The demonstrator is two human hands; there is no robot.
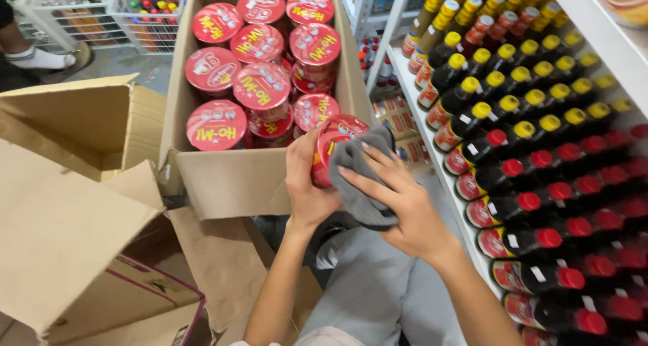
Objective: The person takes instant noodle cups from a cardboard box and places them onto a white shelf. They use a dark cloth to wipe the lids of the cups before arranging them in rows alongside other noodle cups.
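My left hand (307, 184) grips a red cup of instant noodles (332, 143) just in front of an open cardboard box (250, 180). My right hand (398, 201) presses a grey cloth (361, 177) against the cup's side. The box holds several more red-lidded cups (260, 86), stacked in layers.
A shelf (422, 110) on the right carries rows of dark sauce bottles with yellow caps (482, 83) and red caps (547, 197). Empty cardboard boxes (74, 204) lie at the left. Another person's foot in a white sock (37, 57) is at the top left, by wire racks (145, 15).
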